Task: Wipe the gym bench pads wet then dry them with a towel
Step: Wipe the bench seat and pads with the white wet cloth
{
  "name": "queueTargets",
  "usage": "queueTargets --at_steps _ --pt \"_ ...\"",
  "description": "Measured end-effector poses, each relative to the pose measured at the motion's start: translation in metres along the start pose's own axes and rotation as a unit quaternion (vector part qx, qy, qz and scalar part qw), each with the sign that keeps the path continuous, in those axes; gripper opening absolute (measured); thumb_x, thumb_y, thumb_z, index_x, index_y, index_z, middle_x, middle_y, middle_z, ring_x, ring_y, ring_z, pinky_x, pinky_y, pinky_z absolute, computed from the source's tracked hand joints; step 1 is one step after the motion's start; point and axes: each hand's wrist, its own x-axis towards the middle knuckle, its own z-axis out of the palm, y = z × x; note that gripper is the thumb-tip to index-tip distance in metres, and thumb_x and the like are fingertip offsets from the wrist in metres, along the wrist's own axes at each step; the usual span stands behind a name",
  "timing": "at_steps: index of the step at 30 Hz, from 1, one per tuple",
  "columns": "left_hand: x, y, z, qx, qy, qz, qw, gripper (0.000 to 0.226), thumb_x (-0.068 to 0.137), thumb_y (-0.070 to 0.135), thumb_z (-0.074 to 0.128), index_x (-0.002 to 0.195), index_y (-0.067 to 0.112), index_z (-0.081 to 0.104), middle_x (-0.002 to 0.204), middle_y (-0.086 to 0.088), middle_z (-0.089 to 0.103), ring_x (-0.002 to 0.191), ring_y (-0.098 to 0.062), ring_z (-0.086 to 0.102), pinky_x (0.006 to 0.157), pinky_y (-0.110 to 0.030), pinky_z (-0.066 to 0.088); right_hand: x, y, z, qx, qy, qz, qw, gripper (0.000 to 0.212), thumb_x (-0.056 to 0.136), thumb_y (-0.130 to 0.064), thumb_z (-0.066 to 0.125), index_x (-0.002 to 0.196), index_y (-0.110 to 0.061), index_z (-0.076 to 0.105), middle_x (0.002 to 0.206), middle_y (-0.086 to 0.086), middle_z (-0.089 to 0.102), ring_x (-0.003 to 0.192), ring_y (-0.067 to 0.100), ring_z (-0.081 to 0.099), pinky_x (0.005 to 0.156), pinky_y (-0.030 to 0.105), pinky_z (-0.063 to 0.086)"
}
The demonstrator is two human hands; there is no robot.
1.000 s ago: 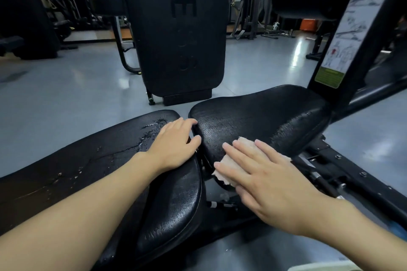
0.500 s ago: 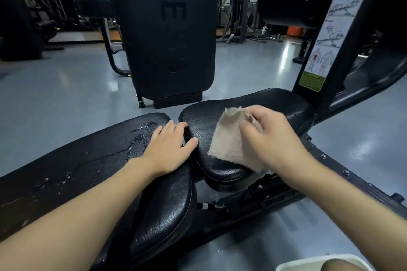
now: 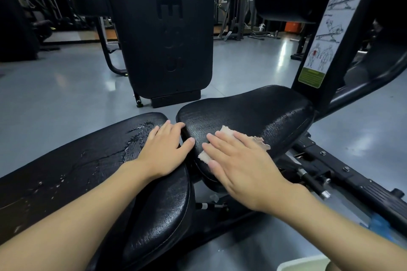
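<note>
Right, wide view first: grey gym floor (image 3: pixel 55 94), a tall upright pad (image 3: pixel 163 28) of another machine beyond, and the bench across the foreground. Its long pad (image 3: pixel 83 174) runs in from the left and its seat pad (image 3: pixel 253 112) sits to the right, with a narrow gap between them.

On progress: water (image 3: pixel 136 136) lies in streaks and beads along the long pad, so that one looks wetted and not yet dried. The seat pad carries an even sheen with no pooling. I'd call this mid-task, with the seat being worked and the long pad's drying left to do. Whether this is the wet pass or the drying pass I cannot tell.

Now the hands. The left hand (image 3: pixel 164 150) rests flat on the end of the long pad, fingers (image 3: pixel 163 130) close together and thumb out toward the gap, holding nothing. The right hand (image 3: pixel 240 160) lies palm down on the near edge of the seat pad.

The cloth (image 3: pixel 228 131), beige and crumpled, is pinned flat beneath that right hand. The fingers (image 3: pixel 217 141) are straight and a little spread, pressing down on it rather than pinching. It pokes out past the fingertips, beside the thumb, and at the hand's far side.
</note>
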Motion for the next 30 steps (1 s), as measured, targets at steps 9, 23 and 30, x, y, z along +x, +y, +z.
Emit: queueTargets --at_steps 9,23,30 --pt "-0.001 -0.002 0.0 -0.004 -0.005 0.005 1.0 0.069 0.093 0.06 0.024 0.149 0.021 0.029 0.157 -0.003 0.031 0.15 -0.016 0.008 0.122 -0.038 0.003 0.009 0.109 -0.011 0.052 0.002 0.189 0.981 0.067 0.095 -0.048 0.009 0.152 -0.027 0.037 0.161 -0.005 0.028 0.151 0.013 0.015 0.119 0.032 0.003" --pt "-0.001 0.0 -0.001 -0.024 0.005 0.003 1.0 0.052 0.102 0.04 0.031 0.149 0.019 0.031 0.156 0.0 0.033 0.15 -0.013 0.007 0.121 -0.036 0.002 0.027 0.037 -0.018 0.059 -0.078 0.19 0.977 0.078 0.093 -0.06 0.0 0.155 -0.02 0.025 0.166 0.001 0.012 0.152 0.015 0.002 0.122 0.044 -0.002" --pt "-0.004 0.0 -0.006 -0.044 0.013 0.005 0.999 0.051 0.099 0.025 0.037 0.15 0.021 0.03 0.158 0.0 0.031 0.149 -0.009 0.007 0.12 -0.028 -0.001 0.019 -0.001 -0.026 0.036 -0.101 0.046 0.993 0.072 0.091 -0.052 -0.007 0.157 -0.03 0.015 0.167 0.0 0.001 0.153 0.016 -0.005 0.122 0.048 -0.004"
